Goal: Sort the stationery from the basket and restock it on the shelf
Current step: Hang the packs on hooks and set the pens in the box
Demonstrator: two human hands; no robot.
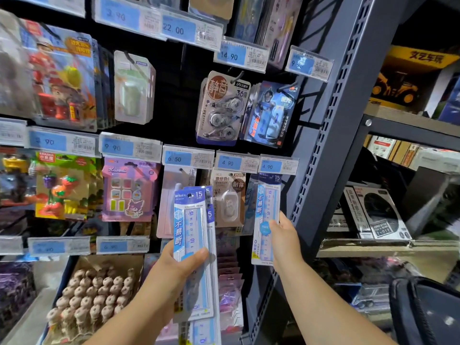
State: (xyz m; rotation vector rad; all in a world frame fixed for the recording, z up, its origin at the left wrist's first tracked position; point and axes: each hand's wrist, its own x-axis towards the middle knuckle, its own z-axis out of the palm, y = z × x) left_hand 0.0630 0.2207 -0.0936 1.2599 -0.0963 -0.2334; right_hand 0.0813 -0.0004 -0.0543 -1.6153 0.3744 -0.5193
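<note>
My left hand (pixel 174 265) grips a small stack of blue-and-white 15 cm ruler packs (pixel 194 235), held upright in front of the shelf. My right hand (pixel 283 235) pinches a single ruler pack (pixel 265 207) by its lower right edge. That pack's top reaches up under the 4.90 price tag (pixel 278 166), where more ruler packs hang behind it. I cannot see the hook itself. The basket is not clearly in view.
Pegboard hooks carry correction tape packs (pixel 221 108), eraser sets (pixel 129 190) and toy packs (pixel 62 75). A grey perforated shelf post (pixel 323 135) stands just right of my right hand. A box of small brown items (pixel 92 295) sits below left. A dark bag (pixel 423 310) is at lower right.
</note>
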